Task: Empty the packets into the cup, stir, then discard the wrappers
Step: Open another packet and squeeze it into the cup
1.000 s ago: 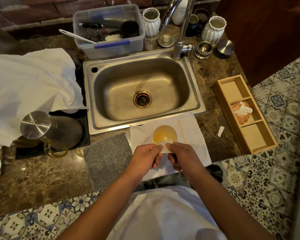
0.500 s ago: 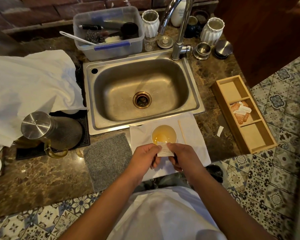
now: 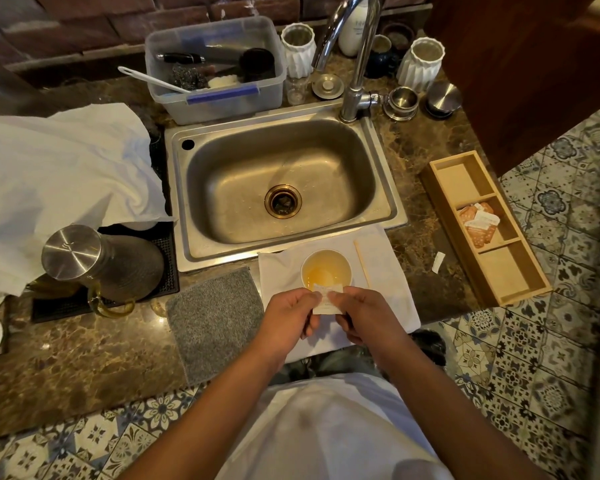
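- The left hand (image 3: 288,318) and the right hand (image 3: 364,318) are meeting just in front of the cup, each one pinching the top edge of a small white packet (image 3: 327,303) between thumb and fingers.
- The packet is hanging between the two hands, its upper edge sitting right at the near rim of the cup; whether it is torn open I cannot tell.
- The cup (image 3: 326,270) is standing upright on a white napkin (image 3: 385,289), holding a pale amber liquid.
- A thin wooden stir stick (image 3: 361,263) is lying on the napkin just to the right of the cup, not touching it.
- A grey cloth mat (image 3: 215,317) is lying beside the napkin on the left.
- The steel sink (image 3: 278,183) is sitting directly behind the napkin, with the tap (image 3: 355,60) rising at its back edge.
- A wooden tray (image 3: 520,282) with three compartments is resting on the counter well to the right; orange packets (image 3: 478,223) are lying in its middle compartment.
- A small white scrap (image 3: 438,262) is lying on the counter between the napkin and the tray.
- A steel-lidded carafe (image 3: 101,261) is standing on a black mat to the left, under the edge of a white cloth (image 3: 56,181).
- A clear plastic tub (image 3: 215,71) of washing tools is sitting behind the sink.
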A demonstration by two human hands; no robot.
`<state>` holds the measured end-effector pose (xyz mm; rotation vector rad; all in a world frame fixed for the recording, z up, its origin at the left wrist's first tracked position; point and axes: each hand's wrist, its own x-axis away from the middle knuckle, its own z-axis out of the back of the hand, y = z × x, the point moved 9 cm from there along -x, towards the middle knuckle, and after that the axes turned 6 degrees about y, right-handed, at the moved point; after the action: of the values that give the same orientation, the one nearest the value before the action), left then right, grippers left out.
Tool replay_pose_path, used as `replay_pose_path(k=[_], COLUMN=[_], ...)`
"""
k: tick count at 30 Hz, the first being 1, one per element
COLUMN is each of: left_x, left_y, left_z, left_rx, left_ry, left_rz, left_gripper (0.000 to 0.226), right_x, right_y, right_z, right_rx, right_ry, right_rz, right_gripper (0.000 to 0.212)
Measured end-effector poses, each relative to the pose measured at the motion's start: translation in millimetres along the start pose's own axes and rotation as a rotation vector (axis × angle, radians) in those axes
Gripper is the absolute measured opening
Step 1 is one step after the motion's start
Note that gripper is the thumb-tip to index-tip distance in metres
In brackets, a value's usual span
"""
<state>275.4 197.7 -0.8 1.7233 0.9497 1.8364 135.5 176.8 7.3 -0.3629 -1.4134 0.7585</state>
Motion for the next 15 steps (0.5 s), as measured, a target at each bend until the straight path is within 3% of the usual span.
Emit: replay_pose_path(k=[15], left_x=[2.1], left_y=[5.1], left_z=[0.0], left_rx=[0.015], left_ry=[-0.022], left_rz=[-0.044], left_gripper=[0.04], right_x=[0.2], right_y=[-2.9], right_z=[2.8], right_rx=[-0.078], right_ry=[-0.014], right_rz=[0.028], right_gripper=[0.035])
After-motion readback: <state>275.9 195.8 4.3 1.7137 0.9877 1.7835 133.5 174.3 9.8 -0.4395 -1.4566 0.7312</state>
